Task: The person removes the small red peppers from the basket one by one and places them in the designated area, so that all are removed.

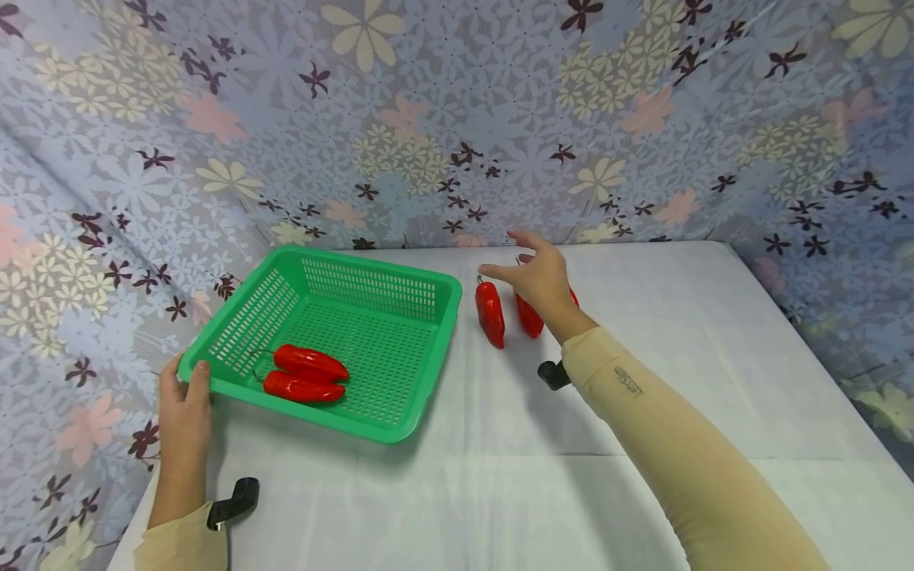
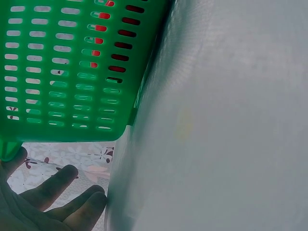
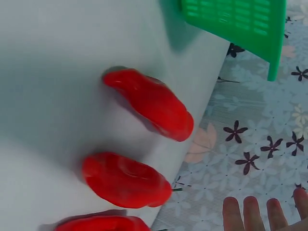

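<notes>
Red peppers (image 1: 490, 313) lie under the open, empty right hand (image 1: 540, 277); lower squarely and grip mid-body. Left hand (image 1: 184, 412) grips the green basket (image 1: 371, 349) at 9 o'clock.

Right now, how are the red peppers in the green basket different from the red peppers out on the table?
The peppers in the basket lie sideways, touching each other; the peppers on the table point toward the wall with gaps between them. The basket holds two; the right wrist view shows three on the table. The left hand grips the basket's corner; the right hand hovers open above the table ones. All are red, shiny and long.
</notes>
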`<state>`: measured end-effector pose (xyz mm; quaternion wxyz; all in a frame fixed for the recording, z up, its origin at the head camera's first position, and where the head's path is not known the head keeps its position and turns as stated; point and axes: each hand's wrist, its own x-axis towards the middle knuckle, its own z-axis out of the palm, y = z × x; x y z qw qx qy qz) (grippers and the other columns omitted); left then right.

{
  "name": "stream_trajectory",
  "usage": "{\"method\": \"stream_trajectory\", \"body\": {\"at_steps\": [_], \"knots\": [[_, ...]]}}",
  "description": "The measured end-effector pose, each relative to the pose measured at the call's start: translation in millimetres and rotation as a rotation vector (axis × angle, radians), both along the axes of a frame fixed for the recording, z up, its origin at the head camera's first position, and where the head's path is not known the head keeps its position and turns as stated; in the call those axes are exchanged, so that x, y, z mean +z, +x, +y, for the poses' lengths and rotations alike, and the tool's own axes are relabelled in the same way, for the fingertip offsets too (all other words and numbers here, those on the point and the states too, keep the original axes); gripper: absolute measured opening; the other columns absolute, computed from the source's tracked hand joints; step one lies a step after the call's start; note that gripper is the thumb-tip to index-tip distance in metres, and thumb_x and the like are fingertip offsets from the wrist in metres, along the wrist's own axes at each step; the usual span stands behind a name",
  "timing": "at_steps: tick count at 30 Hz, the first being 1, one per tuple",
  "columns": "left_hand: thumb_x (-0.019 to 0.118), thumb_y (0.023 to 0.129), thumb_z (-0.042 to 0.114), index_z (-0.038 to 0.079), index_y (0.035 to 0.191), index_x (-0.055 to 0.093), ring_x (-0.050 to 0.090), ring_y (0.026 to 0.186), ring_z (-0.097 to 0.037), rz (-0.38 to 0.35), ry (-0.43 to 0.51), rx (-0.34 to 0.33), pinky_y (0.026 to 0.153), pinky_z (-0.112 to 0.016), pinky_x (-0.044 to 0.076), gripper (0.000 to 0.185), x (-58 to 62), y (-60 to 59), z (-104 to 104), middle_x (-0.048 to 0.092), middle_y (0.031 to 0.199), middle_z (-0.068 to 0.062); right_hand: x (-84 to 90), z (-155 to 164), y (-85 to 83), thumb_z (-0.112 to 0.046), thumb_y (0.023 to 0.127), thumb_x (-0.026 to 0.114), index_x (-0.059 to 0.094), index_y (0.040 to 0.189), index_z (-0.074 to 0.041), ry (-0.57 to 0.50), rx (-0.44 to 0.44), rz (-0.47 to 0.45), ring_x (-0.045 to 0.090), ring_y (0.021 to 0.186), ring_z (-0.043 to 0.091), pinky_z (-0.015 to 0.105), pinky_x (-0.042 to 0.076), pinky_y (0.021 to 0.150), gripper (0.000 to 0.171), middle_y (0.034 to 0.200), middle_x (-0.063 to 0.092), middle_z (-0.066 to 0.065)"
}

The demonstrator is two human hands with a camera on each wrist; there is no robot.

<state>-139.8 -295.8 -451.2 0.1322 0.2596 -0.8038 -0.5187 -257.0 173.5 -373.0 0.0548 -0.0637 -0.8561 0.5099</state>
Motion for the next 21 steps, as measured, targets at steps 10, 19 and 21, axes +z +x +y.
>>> {"method": "stream_trajectory", "body": {"at_steps": [10,19,21], "knots": [[0.039,0.104,0.054,0.023,0.159,0.027,0.027,0.145,-0.031,0.024,-0.012,0.001,0.116,-0.057,0.014,0.064,-1.2,0.5,-0.8,0.035,0.156,-0.016,6.2,-22.1,-4.3,-0.033,0.078,0.090,0.055,0.145,-0.019,-0.019,0.053,0.052,0.052,0.129,0.030,0.041,0.052,0.093,0.077,0.146,0.050,0.008],[0.039,0.103,0.056,0.026,0.159,0.025,0.023,0.148,-0.032,0.001,0.003,0.000,0.116,-0.060,0.013,0.065,-0.5,-0.7,-0.6,0.032,0.159,-0.016,13.0,-49.0,-8.4,-0.032,0.075,0.092,0.057,0.144,-0.021,-0.039,0.122,0.074,0.053,0.128,0.027,0.040,0.052,0.093,0.078,0.145,0.052,0.006],[0.039,0.103,0.056,0.025,0.159,0.025,0.023,0.148,-0.031,0.005,0.003,-0.001,0.116,-0.059,0.012,0.065,0.1,-0.6,-0.2,0.032,0.159,-0.016,16.0,-55.5,-9.6,-0.032,0.075,0.092,0.058,0.144,-0.021,-0.041,0.140,0.082,0.053,0.128,0.027,0.040,0.052,0.094,0.078,0.144,0.053,0.006]]}}
